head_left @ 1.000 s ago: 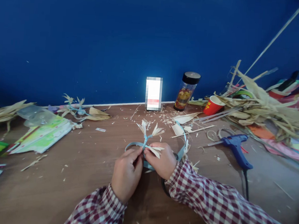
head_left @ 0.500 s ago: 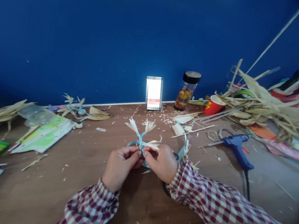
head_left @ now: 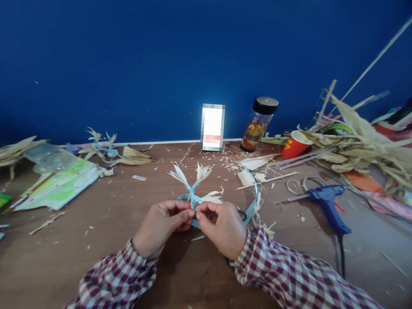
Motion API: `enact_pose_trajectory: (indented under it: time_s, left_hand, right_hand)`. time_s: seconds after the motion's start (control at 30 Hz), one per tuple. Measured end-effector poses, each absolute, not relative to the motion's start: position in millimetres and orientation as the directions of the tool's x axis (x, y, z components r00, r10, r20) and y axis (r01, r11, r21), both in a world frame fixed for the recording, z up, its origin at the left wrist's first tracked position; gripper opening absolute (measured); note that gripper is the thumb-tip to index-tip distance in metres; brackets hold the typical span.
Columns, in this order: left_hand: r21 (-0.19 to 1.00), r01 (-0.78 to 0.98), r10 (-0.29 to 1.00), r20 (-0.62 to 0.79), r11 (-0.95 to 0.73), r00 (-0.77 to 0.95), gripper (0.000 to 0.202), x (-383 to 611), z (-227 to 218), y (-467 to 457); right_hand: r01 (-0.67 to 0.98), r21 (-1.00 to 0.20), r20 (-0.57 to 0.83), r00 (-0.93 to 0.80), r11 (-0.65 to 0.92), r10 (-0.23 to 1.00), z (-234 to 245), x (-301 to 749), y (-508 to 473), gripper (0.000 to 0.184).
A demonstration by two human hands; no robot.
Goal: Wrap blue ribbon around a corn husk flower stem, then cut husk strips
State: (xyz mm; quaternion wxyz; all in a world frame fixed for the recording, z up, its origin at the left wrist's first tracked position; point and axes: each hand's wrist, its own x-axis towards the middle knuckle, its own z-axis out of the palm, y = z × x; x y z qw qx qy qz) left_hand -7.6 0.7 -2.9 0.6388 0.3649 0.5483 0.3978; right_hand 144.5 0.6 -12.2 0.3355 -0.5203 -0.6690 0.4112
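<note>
My left hand [head_left: 162, 224] pinches the lower end of a small corn-husk piece [head_left: 203, 174] between thumb and index finger. Its forked stem is wrapped in light blue ribbon, and pale frayed husk tips fan out at the top and to the right. Close against the stem's right side, my right hand [head_left: 224, 227] is closed in a pinch on the light blue ribbon [head_left: 184, 197]; the exact grip is partly hidden by the fingers. Some ribbon curves behind the stem and below the fingertips. Dark scissors [head_left: 241, 214] lie partly hidden behind my right hand.
A blue glue gun [head_left: 326, 200] lies at right, its cord running forward. Behind are a red paper cup [head_left: 296, 144], a lidded bottle [head_left: 259, 125], a blurred bright screen [head_left: 212, 126] and a husk pile [head_left: 354, 151]. A painted sheet [head_left: 66, 182] lies left; husk scraps litter the wooden table.
My left hand has shifted slightly left and down at the wrist. The forked husk piece has tilted a little to the left; both hands keep their pinch.
</note>
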Motion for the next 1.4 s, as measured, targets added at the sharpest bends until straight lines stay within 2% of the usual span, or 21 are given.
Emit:
enact_pose_trajectory:
  time_s: [0.1,0.2,0.37,0.5,0.83,0.97,1.17,1.27,1.4]
  left_hand:
    - [0.909,-0.113,0.913,-0.389,0.402,0.125,0.029,-10.5,0.7,1.4]
    - [0.879,-0.141,0.879,-0.42,0.456,0.224,0.036,-13.7,3.0,2.3]
    - [0.789,-0.263,0.809,-0.438,0.555,0.392,0.021,-18.2,0.0,4.3]
    - [0.73,-0.323,0.787,-0.474,0.602,0.395,0.022,-19.6,0.5,5.0]
    - [0.788,-0.199,0.809,-0.537,0.582,0.241,0.02,-17.0,-1.8,5.9]
    - [0.8,-0.128,0.8,-0.547,0.586,0.247,0.021,-17.2,-1.1,6.6]
    - [0.846,0.069,0.802,-0.525,0.529,0.283,0.028,-20.4,-2.3,5.9]
    - [0.848,0.035,0.792,-0.508,0.529,0.338,0.025,-20.7,-2.6,5.4]
    - [0.839,-0.015,0.789,-0.505,0.544,0.349,0.022,-20.3,-1.1,4.9]
  right_hand:
    - [0.313,-0.946,-0.001,-0.272,0.087,0.962,-10.0,144.5,0.5,0.013]
    - [0.195,-0.981,-0.047,-0.308,0.014,0.95,-7.3,143.6,1.2,0.011]
    - [0.031,-0.986,-0.162,-0.358,-0.162,0.92,-7.6,140.6,1.4,0.012]
    - [-0.06,-0.964,-0.221,-0.369,-0.26,0.903,-12.1,139.9,3.7,0.015]
    - [0.104,-0.961,-0.277,-0.401,-0.257,0.873,-18.5,145.3,6.5,0.012]
    - [0.076,-0.964,-0.262,-0.427,-0.254,0.865,-22.0,146.9,9.7,0.014]
    - [0.15,-0.97,-0.24,-0.488,-0.19,0.839,-23.4,151.2,13.7,0.011]
    - [0.219,-0.967,-0.226,-0.512,-0.128,0.828,-22.7,153.6,15.2,0.011]
    - [0.326,-0.941,-0.272,-0.568,-0.091,0.777,-20.2,156.1,18.9,0.022]
